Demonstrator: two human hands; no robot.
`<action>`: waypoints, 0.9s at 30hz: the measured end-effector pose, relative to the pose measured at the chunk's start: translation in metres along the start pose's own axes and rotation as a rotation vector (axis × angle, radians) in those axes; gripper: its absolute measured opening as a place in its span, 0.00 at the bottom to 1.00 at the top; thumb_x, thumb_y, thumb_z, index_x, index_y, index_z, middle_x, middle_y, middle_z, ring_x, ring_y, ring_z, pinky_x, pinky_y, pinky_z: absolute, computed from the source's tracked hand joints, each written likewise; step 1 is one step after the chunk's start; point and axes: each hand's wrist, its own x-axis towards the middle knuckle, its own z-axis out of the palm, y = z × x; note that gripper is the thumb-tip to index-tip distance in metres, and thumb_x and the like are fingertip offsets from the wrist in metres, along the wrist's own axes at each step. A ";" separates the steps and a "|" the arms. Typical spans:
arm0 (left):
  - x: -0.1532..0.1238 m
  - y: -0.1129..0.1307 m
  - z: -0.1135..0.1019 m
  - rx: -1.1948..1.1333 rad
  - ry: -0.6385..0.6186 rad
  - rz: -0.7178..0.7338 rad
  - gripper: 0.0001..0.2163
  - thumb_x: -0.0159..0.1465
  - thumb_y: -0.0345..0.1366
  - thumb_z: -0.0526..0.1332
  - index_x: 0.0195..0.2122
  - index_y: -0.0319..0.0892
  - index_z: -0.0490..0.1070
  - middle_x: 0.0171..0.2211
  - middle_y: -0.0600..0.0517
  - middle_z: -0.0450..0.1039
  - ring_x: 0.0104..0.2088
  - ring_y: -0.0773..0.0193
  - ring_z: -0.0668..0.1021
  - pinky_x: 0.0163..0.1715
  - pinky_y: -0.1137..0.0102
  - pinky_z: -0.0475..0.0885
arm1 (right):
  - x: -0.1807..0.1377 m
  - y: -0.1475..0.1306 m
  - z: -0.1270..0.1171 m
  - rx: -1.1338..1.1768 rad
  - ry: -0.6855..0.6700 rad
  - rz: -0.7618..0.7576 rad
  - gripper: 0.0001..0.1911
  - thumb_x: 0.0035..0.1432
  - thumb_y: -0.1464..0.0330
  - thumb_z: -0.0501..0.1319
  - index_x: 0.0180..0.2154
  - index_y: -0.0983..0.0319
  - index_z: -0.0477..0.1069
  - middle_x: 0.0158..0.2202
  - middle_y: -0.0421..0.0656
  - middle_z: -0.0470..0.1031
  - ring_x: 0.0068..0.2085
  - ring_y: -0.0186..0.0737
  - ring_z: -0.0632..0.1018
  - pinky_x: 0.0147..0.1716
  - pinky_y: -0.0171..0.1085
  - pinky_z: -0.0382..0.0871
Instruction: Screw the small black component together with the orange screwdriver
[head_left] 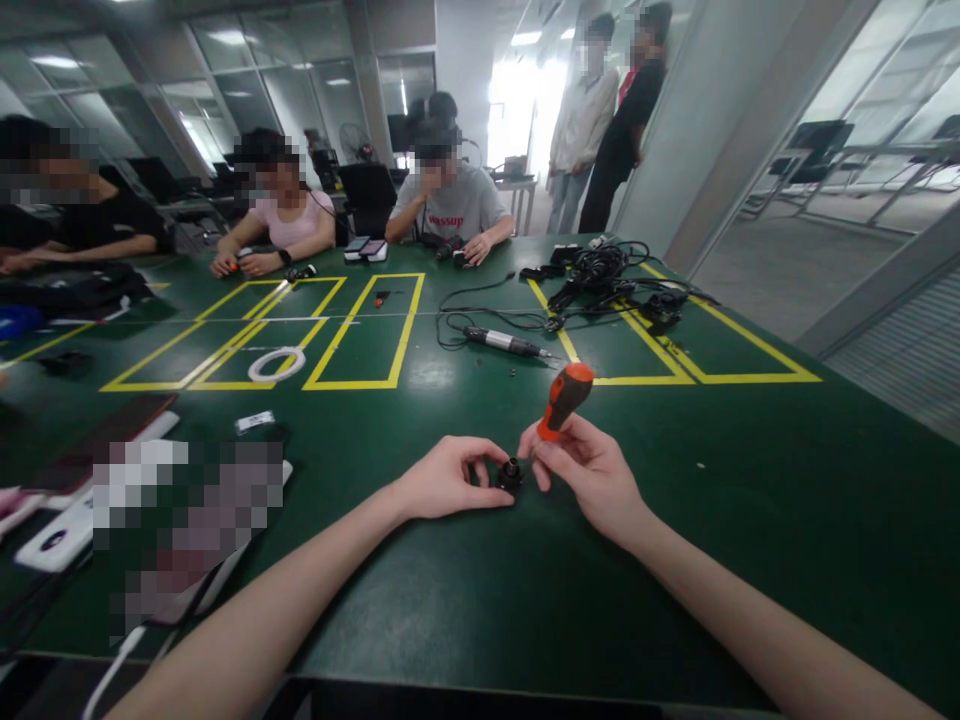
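Orange-and-black screwdriver (566,398) gripped in right hand (592,478), small black part (511,476) pinched by left hand (446,482), near front edge of green table (420,600), yellow tape outlines (351,385) beyond, glass partitions (274,50), grey T-shirt (471,200) (reading "wassup")

Counter (420,590) is smooth and kinda satiny, with a soft glare patch at bottom centre of the frame. Tape strips (352,385) on it look like thin plastic, pretty flat, though one bit left of centre shines hard. Screwdriver (568,392) handle looks like plastic with darker, rubbery-looking grip panels, mostly matt. Small round part (509,477) at mid-frame: black, plastic-looking, with a metallic-looking top. Pen-shaped tool (502,340) has a silvery, metal-looking barrel and dark, plastic-looking ends. Cables (600,270) upper right, smooth black sheathing. White ring (271,379), smooth plastic by the looks. Grey T-shirt (469,212) up top is soft matt cloth. Glass panels (259,90) upper left, glossy and reflective.
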 end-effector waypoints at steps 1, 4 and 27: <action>0.000 0.000 0.000 0.000 0.000 -0.001 0.18 0.56 0.40 0.74 0.44 0.38 0.79 0.27 0.55 0.76 0.27 0.70 0.75 0.28 0.75 0.68 | 0.000 0.000 0.000 -0.002 0.002 -0.002 0.19 0.62 0.51 0.69 0.35 0.60 0.73 0.32 0.41 0.78 0.21 0.31 0.72 0.24 0.36 0.71; 0.000 -0.001 0.000 0.006 0.003 -0.003 0.18 0.56 0.40 0.75 0.45 0.38 0.79 0.27 0.56 0.76 0.26 0.71 0.74 0.27 0.75 0.68 | 0.000 -0.003 -0.001 -0.009 -0.009 0.006 0.21 0.63 0.49 0.67 0.35 0.61 0.75 0.31 0.41 0.77 0.22 0.32 0.73 0.24 0.36 0.71; 0.000 0.000 0.001 0.001 0.007 0.013 0.18 0.55 0.41 0.74 0.44 0.38 0.79 0.30 0.54 0.78 0.28 0.70 0.75 0.29 0.75 0.68 | -0.005 -0.006 0.001 -0.046 0.033 0.000 0.19 0.57 0.51 0.73 0.35 0.60 0.76 0.28 0.42 0.79 0.25 0.36 0.76 0.27 0.36 0.75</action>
